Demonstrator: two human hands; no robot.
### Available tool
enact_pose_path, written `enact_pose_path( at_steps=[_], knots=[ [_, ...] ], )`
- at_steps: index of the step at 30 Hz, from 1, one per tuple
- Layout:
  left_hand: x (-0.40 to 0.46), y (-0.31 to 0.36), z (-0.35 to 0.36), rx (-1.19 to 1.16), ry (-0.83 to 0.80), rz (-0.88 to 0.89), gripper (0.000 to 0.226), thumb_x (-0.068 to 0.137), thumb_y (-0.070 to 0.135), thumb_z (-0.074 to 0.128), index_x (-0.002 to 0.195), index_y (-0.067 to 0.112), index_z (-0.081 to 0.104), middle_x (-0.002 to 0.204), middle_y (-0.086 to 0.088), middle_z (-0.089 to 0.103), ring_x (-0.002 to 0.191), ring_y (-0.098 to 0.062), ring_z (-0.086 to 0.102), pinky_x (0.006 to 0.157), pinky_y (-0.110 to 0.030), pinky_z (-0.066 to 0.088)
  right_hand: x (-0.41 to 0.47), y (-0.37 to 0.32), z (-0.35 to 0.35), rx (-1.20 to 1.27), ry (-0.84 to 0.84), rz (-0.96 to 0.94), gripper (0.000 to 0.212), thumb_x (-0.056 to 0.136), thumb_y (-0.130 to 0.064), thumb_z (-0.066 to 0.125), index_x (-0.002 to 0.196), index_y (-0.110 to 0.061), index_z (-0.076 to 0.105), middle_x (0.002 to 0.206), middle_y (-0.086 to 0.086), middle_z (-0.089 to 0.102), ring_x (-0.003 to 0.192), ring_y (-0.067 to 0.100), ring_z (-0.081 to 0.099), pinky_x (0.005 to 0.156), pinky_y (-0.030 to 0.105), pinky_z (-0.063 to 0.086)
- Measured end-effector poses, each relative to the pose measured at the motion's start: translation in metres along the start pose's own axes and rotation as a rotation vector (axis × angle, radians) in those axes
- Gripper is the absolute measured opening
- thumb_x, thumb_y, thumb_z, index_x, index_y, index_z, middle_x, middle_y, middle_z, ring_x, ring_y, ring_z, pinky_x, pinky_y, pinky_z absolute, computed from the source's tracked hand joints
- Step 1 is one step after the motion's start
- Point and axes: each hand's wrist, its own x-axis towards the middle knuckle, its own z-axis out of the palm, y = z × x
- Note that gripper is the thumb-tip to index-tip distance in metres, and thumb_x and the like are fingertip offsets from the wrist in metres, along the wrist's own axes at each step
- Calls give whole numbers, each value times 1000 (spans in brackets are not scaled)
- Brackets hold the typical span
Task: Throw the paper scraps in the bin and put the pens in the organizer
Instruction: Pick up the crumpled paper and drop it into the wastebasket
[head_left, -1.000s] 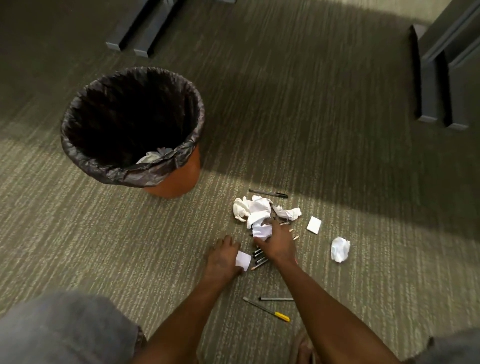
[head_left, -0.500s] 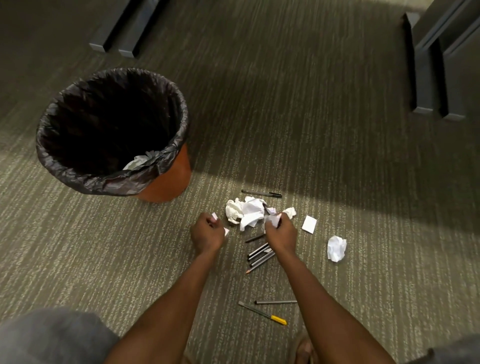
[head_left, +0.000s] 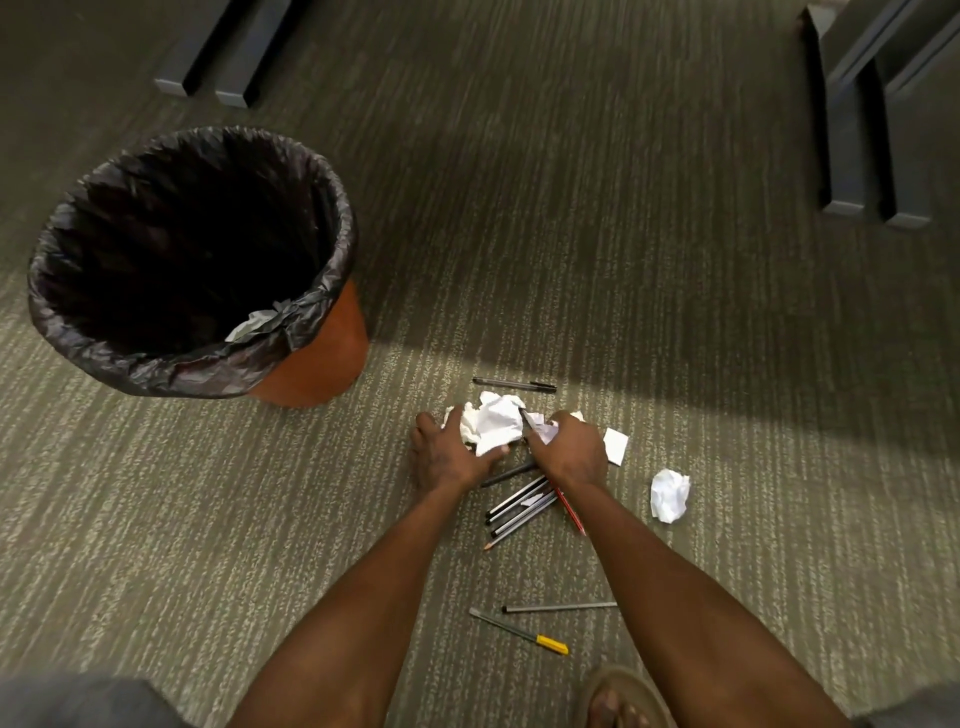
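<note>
Both hands are down on the carpet (head_left: 623, 260) at the paper pile (head_left: 496, 421). Left grip (head_left: 447, 454) is cupped around the crumpled wad; right grip (head_left: 574, 449) is curled over more scraps, can't tell if it's clenched. Pens (head_left: 519, 504) lie bunched at 6 o'clock of the pile, the bin (head_left: 311, 358) at 10 o'clock, and a loose paper ball (head_left: 670, 494) at 4 o'clock.

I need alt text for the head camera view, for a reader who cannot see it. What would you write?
Seen from above, a person's left hand and right hand gather a pile of crumpled paper on a carpet, with pens scattered below it. A lined bin stands to the left, and one paper ball lies apart on the right.
</note>
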Motion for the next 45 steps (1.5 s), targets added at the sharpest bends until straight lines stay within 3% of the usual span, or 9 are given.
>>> enact_pose_path(
  at_steps=[4, 9, 13, 17, 22, 25, 27, 31, 45],
  knots=[
    [0, -2, 4, -91, 64, 26, 70, 78, 47, 83, 138, 25, 54, 136, -12, 41, 122, -35, 52, 104, -43, 48, -1, 4, 2, 117, 33, 46, 31, 81, -45, 68, 92, -18, 75, 94, 8, 76, 91, 32, 70, 72, 31, 49],
    [-4, -4, -1, -301, 155, 51, 46, 83, 26, 79, 124, 9, 68, 122, -18, 61, 111, -36, 61, 98, -41, 51, -2, 9, 0, 443, 81, 185, 28, 81, -38, 76, 96, -15, 78, 100, 12, 76, 95, 31, 69, 82, 33, 51],
    [-9, -6, -4, -440, 203, -53, 24, 83, 23, 79, 100, 9, 70, 102, -15, 76, 92, -32, 71, 76, -32, 49, 2, 19, -6, 675, 101, 364, 25, 79, -34, 77, 92, -13, 75, 93, 8, 75, 90, 30, 71, 79, 36, 55],
    [-11, -9, -9, -525, 175, -113, 30, 86, 20, 77, 110, 13, 60, 101, -12, 73, 84, -26, 66, 74, -26, 42, 11, 26, -20, 645, 197, 418, 40, 77, -34, 78, 107, -9, 70, 105, 14, 74, 95, 33, 69, 84, 39, 55],
    [-14, -8, -11, -566, 178, -113, 51, 91, 10, 64, 137, 24, 49, 125, -14, 70, 98, -32, 67, 80, -29, 45, 16, 27, -23, 470, 171, 320, 26, 85, -34, 70, 109, -23, 66, 106, 12, 74, 99, 36, 67, 75, 32, 43],
    [-11, -7, -13, -520, 195, -95, 49, 93, 15, 57, 140, 29, 55, 129, -11, 70, 112, -36, 66, 91, -37, 54, 17, 28, -18, 235, 74, 252, 41, 85, -52, 68, 114, -23, 66, 110, 12, 74, 102, 36, 68, 77, 34, 47],
    [-7, -6, -15, -458, 224, -69, 34, 95, 22, 58, 128, 28, 63, 120, -11, 74, 107, -35, 68, 82, -33, 51, 17, 28, -16, 131, 18, 221, 53, 79, -61, 71, 116, -23, 62, 109, 11, 73, 103, 36, 68, 78, 36, 49],
    [5, 3, -17, -432, 261, -54, 24, 91, 43, 69, 104, 22, 70, 102, -10, 78, 93, -34, 72, 76, -37, 56, 15, 30, -18, 25, 6, 167, 46, 81, -53, 70, 116, -24, 62, 110, 11, 74, 104, 36, 68, 81, 37, 51],
    [20, 42, 9, 20, 250, 131, 54, 88, 62, 66, 119, 20, 53, 111, -12, 73, 99, -34, 70, 81, -41, 53, 4, 35, -22, 454, 152, 157, 33, 81, -41, 77, 105, -19, 73, 103, 8, 76, 96, 31, 68, 76, 33, 49]
  ],
)
